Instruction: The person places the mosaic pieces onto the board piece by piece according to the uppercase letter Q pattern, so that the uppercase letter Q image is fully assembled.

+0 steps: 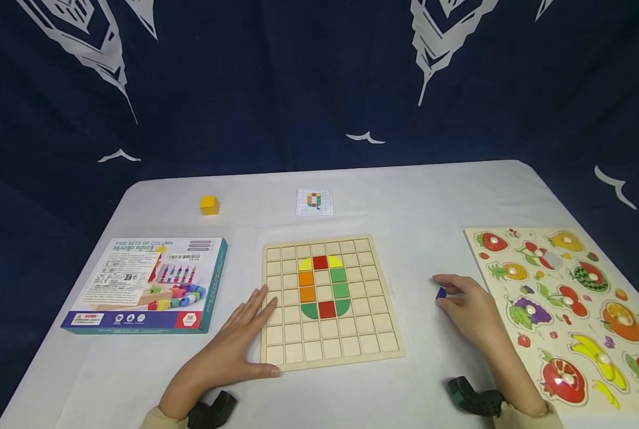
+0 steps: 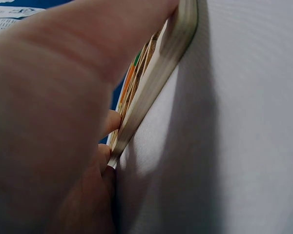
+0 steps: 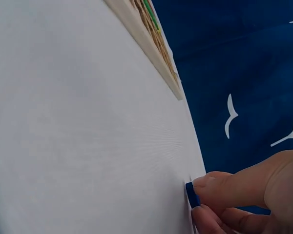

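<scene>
My right hand (image 1: 471, 310) pinches a small blue piece (image 1: 440, 292) between thumb and fingertip, a little above or on the table; I cannot tell which. In the right wrist view the blue piece (image 3: 192, 195) shows at the fingertips. My left hand (image 1: 230, 348) lies spread along the left side of a wooden grid board (image 1: 362, 304), its straight fingers and thumb touching the edge. On the board, yellow, red, orange and green pieces form a ring around bare squares. Behind it lies a small pattern card (image 1: 301, 204) with a similar coloured ring and a blue tail.
A boxed toy set (image 1: 147, 286) lies left of the board, and a yellow cube (image 1: 209, 205) sits behind the box. To the right, a fruit puzzle board (image 1: 552, 322) extends under or beside my right forearm. A dark patterned curtain (image 1: 298, 89) hangs behind the white table (image 1: 405, 202).
</scene>
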Action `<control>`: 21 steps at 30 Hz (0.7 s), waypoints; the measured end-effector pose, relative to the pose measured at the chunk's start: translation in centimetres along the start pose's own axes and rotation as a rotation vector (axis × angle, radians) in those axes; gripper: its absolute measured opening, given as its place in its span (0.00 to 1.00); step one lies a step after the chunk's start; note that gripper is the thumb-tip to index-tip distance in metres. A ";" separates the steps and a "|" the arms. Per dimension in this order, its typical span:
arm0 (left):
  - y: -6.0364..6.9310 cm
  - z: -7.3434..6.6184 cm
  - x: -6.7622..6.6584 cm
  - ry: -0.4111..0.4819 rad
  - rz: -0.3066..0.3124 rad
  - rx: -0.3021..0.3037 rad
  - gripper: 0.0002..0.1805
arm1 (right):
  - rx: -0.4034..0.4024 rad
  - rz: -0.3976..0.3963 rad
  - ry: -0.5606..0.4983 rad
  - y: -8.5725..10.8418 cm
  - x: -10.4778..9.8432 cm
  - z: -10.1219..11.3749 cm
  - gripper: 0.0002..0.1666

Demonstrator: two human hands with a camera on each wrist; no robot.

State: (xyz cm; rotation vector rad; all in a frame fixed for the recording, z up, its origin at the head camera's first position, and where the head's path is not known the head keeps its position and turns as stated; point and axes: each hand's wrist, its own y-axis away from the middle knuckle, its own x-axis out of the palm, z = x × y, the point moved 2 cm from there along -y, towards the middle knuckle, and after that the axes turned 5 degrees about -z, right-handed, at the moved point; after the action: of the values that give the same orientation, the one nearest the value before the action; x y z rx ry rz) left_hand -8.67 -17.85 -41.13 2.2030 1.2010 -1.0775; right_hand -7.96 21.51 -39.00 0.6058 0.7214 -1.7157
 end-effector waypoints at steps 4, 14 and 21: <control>0.0 -0.1 0.0 -0.003 0.001 0.009 0.63 | -0.026 -0.028 0.035 0.1 0.2 -0.2 0.19; 0.0 -0.1 -0.2 -0.014 -0.004 0.015 0.62 | -0.055 -0.061 0.028 0.0 0.9 -0.2 0.15; 0.0 0.1 0.0 -0.019 0.003 0.006 0.63 | -0.066 -0.076 0.040 0.0 1.2 -0.2 0.13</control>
State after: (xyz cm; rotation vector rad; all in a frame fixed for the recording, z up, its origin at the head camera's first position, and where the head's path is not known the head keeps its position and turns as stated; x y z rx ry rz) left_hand -8.67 -17.94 -41.17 2.1935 1.1882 -1.0996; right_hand -8.26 20.87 -40.01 0.5744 0.8358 -1.7462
